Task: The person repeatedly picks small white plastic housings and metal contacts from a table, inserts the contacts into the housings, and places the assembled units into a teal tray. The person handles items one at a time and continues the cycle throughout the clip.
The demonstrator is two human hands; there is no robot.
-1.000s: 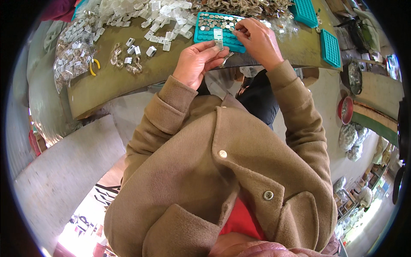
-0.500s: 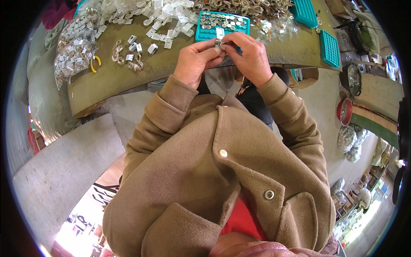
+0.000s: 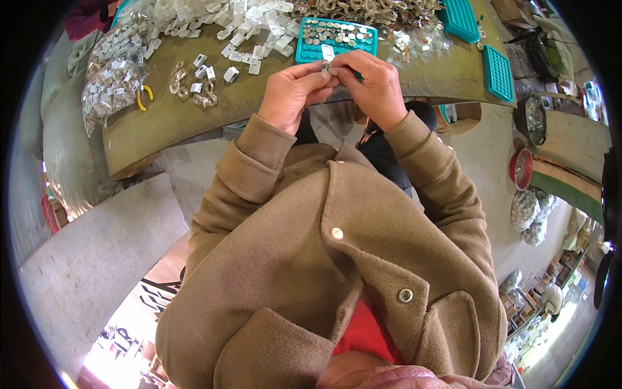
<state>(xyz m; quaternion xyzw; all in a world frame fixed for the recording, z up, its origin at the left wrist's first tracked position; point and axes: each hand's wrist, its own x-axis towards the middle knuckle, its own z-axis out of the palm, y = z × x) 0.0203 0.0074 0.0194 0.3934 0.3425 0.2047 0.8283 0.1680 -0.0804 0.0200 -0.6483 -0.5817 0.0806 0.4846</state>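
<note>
My left hand (image 3: 288,94) and my right hand (image 3: 374,84) meet at the near edge of the table, in front of a teal tray. Between their fingertips is a small white plastic case (image 3: 328,52) with a clear or metallic lower end. Thumb and forefinger of each hand pinch that lower end, which the fingers partly cover. Just beyond, the teal tray (image 3: 302,54) carries rows of small round silver discs (image 3: 334,31) in its pockets; my right fingers overlap its near edge.
White plastic pieces (image 3: 259,26) are heaped behind the left hand. Coiled clear cords (image 3: 382,11) pile up at the back. Yellow-handled pliers (image 3: 144,97) lie beside a clear bag of white parts (image 3: 113,87). Two more teal trays (image 3: 461,21) sit on the right.
Both hands have shifted slightly left, and the white case has moved with them, a little lower and more tilted. The pinch on it continues.
</note>
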